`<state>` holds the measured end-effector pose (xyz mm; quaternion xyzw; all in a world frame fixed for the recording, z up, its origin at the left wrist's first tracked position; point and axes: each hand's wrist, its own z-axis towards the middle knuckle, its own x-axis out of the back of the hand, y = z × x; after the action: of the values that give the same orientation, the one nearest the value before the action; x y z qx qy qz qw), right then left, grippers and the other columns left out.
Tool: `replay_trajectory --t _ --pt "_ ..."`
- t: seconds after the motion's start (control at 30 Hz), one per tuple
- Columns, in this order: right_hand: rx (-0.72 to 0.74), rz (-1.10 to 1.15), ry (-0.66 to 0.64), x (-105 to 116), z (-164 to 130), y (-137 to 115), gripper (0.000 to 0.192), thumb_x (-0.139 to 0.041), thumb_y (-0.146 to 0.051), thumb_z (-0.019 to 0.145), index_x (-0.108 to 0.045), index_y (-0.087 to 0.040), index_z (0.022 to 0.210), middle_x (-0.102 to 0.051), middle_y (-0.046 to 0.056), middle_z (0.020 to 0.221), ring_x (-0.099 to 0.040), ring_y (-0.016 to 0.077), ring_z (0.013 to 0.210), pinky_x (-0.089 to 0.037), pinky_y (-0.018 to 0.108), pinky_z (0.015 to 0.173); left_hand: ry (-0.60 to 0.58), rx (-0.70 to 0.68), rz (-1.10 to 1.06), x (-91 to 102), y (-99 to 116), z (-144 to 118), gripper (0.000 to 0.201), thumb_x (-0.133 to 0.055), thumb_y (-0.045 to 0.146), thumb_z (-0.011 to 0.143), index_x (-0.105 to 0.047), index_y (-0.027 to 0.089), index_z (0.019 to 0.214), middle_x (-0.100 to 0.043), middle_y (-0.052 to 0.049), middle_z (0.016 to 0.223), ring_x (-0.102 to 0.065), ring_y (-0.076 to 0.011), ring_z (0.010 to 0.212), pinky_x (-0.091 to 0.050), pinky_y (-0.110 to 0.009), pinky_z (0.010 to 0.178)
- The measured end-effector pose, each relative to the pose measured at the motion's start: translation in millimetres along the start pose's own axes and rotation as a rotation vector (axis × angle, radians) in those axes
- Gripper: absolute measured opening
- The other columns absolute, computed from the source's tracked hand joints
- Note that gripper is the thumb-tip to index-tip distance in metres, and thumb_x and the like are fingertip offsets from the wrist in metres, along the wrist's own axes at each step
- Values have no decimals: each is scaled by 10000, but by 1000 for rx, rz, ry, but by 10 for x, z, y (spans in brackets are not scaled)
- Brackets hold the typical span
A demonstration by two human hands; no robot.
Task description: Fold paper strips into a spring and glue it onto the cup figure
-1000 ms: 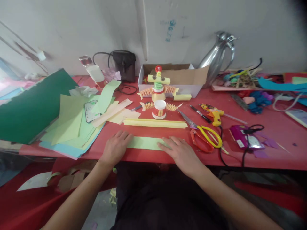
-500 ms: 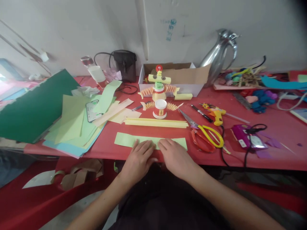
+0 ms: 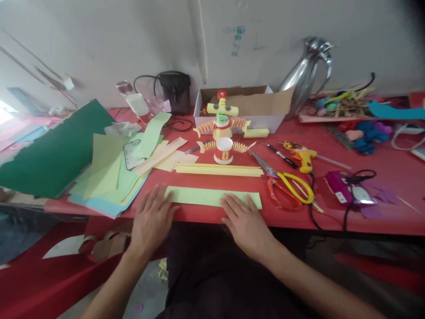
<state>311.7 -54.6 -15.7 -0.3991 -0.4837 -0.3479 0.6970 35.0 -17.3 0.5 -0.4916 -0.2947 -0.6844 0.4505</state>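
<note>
A long light green paper strip (image 3: 206, 196) lies flat near the front edge of the red table (image 3: 365, 217). My left hand (image 3: 151, 219) rests flat with fingers spread at the strip's left end. My right hand (image 3: 244, 221) lies flat, its fingertips on the strip's right part. Neither hand grips anything. Just behind lies a folded yellow paper strip (image 3: 219, 170). Farther back stands a small paper-cup figure (image 3: 223, 150) with accordion arms, and a taller paper figure (image 3: 222, 119) behind it.
Yellow-handled scissors (image 3: 292, 186) and red scissors lie right of the strip, with a yellow glue gun (image 3: 303, 157) and cables. A pile of green and blue papers with a phone (image 3: 132, 154) is at left. A cardboard box (image 3: 252, 106) and metal jug (image 3: 307, 66) stand behind.
Half a second ago both hands pressed together on the strip's middle. Now my left hand has slid out to the strip's left end, while my right hand stayed nearly in place.
</note>
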Motion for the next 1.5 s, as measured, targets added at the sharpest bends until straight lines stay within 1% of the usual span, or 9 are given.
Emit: replay_trajectory --t 0.1,0.17,0.3,0.47,0.63,0.83,1.03,1.3,1.5 --pt "-24 -4 17 67 90 -41 351 -440 -244 999 -567 -158 1315 -588 119 1381 -515 278 1278 -302 553 1106 -64 -218 -125 20 364 162 331 -492 198 921 -608 222 1231 -656 -126 1209 -602 -262 1145 -484 -416 957" --pt "-17 -23 19 119 161 -40 296 -471 -213 981 -608 -168 1240 -640 115 1297 -567 267 1187 -356 497 1058 -114 -268 -130 7 510 291 274 -483 174 911 -637 209 1135 -674 -108 1025 -629 -240 962 -507 -389 829" --pt "12 -91 -11 200 250 16 182 -510 -151 949 -648 -196 1059 -694 84 1039 -605 231 960 -436 369 858 -121 -314 -122 -48 471 453 202 -458 177 928 -650 202 988 -638 -80 907 -600 -222 867 -477 -368 770" --pt "-44 -141 -4 241 286 93 176 -496 -229 981 -638 -207 880 -664 71 895 -583 220 859 -383 317 671 -114 -349 -143 -110 341 501 207 -435 240 972 -634 190 1002 -652 -87 955 -596 -228 898 -462 -376 808" --pt "-183 -124 -24 235 341 244 223 -502 -326 995 -632 -199 866 -664 46 822 -607 188 770 -301 291 564 -179 -264 -201 -166 182 638 266 -416 325 985 -643 193 947 -671 -93 951 -621 -229 904 -462 -346 784" --pt "-248 -158 -32 174 391 388 296 -459 -402 1004 -602 -195 848 -667 37 771 -633 190 711 -191 294 500 -375 -56 -250 -141 -131 870 326 -439 453 949 -643 235 816 -695 -42 858 -639 -213 762 -417 -287 635" --pt "-258 -183 -111 229 441 386 286 -447 -403 1008 -604 -193 894 -690 50 816 -665 201 748 -207 285 490 -450 81 -259 -76 -138 930 338 -460 506 904 -629 234 793 -693 -40 826 -629 -226 754 -395 -295 635" --pt "-265 -237 -207 222 529 468 486 -286 -512 1018 -594 -144 941 -702 113 794 -704 247 755 -353 264 543 -373 231 -295 -156 -133 825 285 -473 438 873 -616 230 740 -679 -45 845 -623 -219 794 -418 -299 701" --pt "-258 -227 -203 185 531 488 435 -331 -508 1012 -575 -153 952 -703 100 806 -700 239 759 -355 257 545 -300 249 -287 -246 -169 751 282 -474 444 872 -617 229 760 -657 -56 894 -608 -232 852 -419 -310 734"
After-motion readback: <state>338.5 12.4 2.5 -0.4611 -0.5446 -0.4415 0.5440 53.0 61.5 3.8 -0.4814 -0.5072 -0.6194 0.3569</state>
